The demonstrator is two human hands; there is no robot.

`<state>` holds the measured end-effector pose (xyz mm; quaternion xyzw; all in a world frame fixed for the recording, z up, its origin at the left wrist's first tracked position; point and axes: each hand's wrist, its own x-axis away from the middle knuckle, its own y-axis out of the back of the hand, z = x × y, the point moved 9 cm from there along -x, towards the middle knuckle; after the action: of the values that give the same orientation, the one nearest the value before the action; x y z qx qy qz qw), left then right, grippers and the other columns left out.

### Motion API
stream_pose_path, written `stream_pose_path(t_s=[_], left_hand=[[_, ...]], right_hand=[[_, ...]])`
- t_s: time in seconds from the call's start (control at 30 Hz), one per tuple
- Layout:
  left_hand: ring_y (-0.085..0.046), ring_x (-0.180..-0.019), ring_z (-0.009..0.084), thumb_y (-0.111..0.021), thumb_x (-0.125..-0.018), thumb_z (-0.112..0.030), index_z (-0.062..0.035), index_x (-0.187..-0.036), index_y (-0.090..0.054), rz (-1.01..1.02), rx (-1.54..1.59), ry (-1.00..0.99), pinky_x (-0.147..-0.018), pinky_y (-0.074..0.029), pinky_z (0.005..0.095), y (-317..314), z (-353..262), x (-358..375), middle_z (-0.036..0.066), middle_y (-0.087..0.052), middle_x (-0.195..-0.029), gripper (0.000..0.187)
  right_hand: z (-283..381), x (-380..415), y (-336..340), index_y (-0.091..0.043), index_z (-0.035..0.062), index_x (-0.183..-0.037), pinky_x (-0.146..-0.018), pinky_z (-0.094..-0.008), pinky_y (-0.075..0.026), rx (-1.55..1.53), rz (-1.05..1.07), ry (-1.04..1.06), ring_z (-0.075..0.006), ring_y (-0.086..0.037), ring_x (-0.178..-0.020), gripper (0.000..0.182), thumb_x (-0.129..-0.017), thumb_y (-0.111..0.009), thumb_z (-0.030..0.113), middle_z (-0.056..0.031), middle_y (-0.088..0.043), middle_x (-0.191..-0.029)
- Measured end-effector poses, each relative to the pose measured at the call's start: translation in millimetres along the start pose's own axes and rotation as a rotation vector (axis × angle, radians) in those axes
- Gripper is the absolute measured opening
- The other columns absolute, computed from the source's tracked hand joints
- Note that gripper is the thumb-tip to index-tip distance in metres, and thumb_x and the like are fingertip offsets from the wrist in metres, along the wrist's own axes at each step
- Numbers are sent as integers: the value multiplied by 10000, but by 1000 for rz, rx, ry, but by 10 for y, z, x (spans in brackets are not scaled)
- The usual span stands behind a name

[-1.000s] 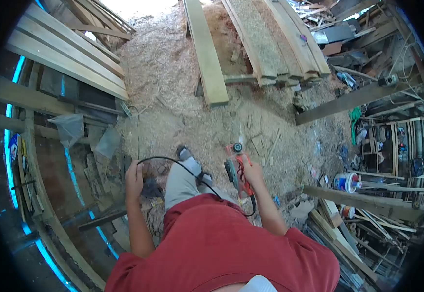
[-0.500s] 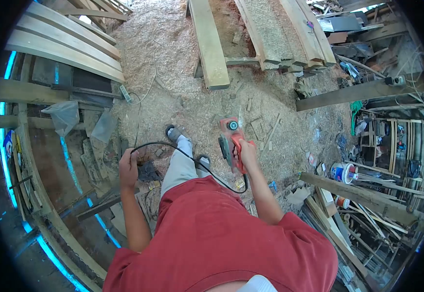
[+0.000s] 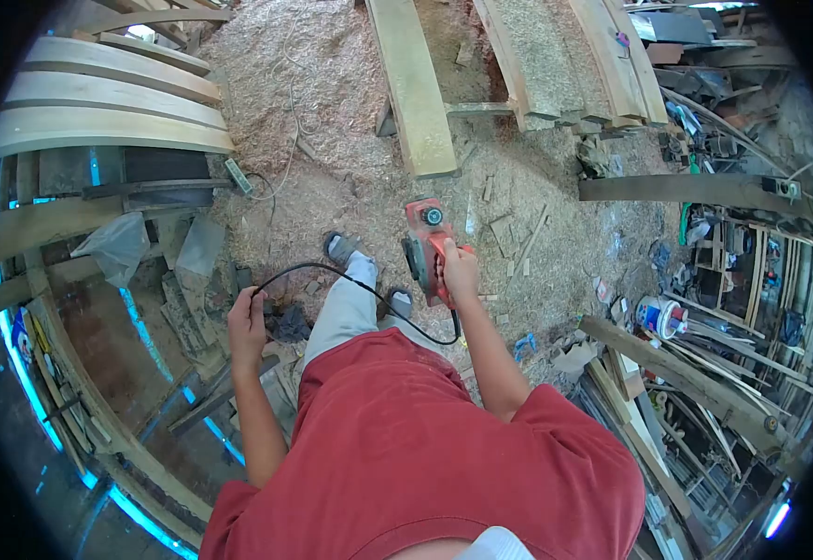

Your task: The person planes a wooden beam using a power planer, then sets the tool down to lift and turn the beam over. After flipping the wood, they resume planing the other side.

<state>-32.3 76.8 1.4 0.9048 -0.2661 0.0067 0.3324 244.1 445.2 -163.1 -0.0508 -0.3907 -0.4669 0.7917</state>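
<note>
A red electric hand planer [image 3: 428, 245] with a dark knob on its front is held off the ground by my right hand [image 3: 460, 271], whose fingers wrap round its handle. From the planer's rear a black power cord [image 3: 350, 277] arcs across in front of my legs to the left. My left hand [image 3: 246, 313] pinches that cord out to the side. Beyond the planer, a long pale wooden beam [image 3: 413, 93] lies raised on supports, its near end apart from the tool.
More planed boards [image 3: 602, 56] lie at the upper right, and stacked planks [image 3: 117, 103] at the upper left. Shavings and offcuts cover the floor [image 3: 332, 187]. A power strip [image 3: 238, 175] lies to the left. A white bucket [image 3: 657, 317] and scrap timber [image 3: 696, 364] stand right.
The planer in my right hand has shifted slightly left and up in view. My left hand keeps the cord. The view has turned a little, and my feet appear slightly farther right.
</note>
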Motion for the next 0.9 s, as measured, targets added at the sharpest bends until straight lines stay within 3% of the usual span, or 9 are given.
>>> stream_pose_path(t_s=[0.07,0.2,0.27,0.4,0.47,0.5,0.6,0.67,0.9], left_hand=[[-674,-863,229,-543,-1078,-138,13,-1104,-646,-12,-23,-36,-806,-513,333,38,-76,-167,143,-713,-939,184],[-697,-892,242,-551,-1075,-150,14,-1128,-647,-6,-5,-31,-822,-520,333,72,105,-415,155,-729,-976,197],[-631,-851,163,-539,-1087,-200,-6,-1152,-644,16,31,21,-787,-508,313,87,266,-520,84,-693,-956,230],[-621,-811,149,-534,-1091,-209,-10,-1154,-645,32,-28,-41,-749,-511,311,157,133,-741,77,-685,-939,236],[-705,-877,246,-566,-1081,-171,20,-1138,-633,88,-33,-49,-796,-522,325,166,41,-813,151,-709,-930,210],[-705,-877,246,-566,-1081,-171,20,-1138,-633,88,-32,-47,-796,-522,325,180,34,-839,151,-709,-930,210],[-693,-846,238,-568,-1081,-162,13,-1126,-636,79,-24,-67,-771,-519,323,231,30,-917,150,-692,-907,193],[-632,-820,164,-562,-1090,-188,-3,-1125,-635,91,3,-75,-737,-489,302,246,60,-967,92,-675,-905,202],[-637,-820,163,-578,-1080,-170,-3,-1110,-641,101,29,-39,-741,-502,311,330,89,-1119,89,-674,-896,181]], right_hand=[[62,-85,-105,-683,42,-721,-448,-315,-438,-35,5,-23,-135,-572,-475,535,-1033,-589,467,-27,-609,-589],[203,-244,-247,-670,54,-722,-441,-306,-429,-30,-30,-18,-129,-557,-470,519,-1038,-572,454,-19,-609,-608],[285,-285,-321,-668,55,-719,-442,-304,-427,-47,-26,-37,-129,-556,-472,521,-1037,-567,455,-21,-608,-607],[348,-448,-426,-668,53,-714,-447,-306,-426,-19,-55,-10,-134,-562,-478,528,-1032,-560,461,-32,-610,-608],[368,-486,-467,-656,56,-704,-444,-306,-429,-21,-55,-36,-134,-557,-468,532,-1031,-563,466,-29,-604,-596],[352,-515,-482,-643,60,-694,-441,-306,-432,-27,-56,-59,-133,-552,-458,537,-1030,-565,472,-26,-597,-584],[320,-625,-517,-634,63,-687,-443,-302,-432,-13,-77,-44,-132,-551,-459,538,-1030,-564,471,-27,-596,-584],[261,-698,-530,-630,64,-685,-446,-300,-433,-1,-76,-42,-132,-552,-461,537,-1030,-565,471,-27,-596,-585],[329,-709,-615,-645,47,-657,-460,-316,-437,-13,-77,-45,-151,-566,-463,559,-1013,-564,470,-40,-591,-561]])
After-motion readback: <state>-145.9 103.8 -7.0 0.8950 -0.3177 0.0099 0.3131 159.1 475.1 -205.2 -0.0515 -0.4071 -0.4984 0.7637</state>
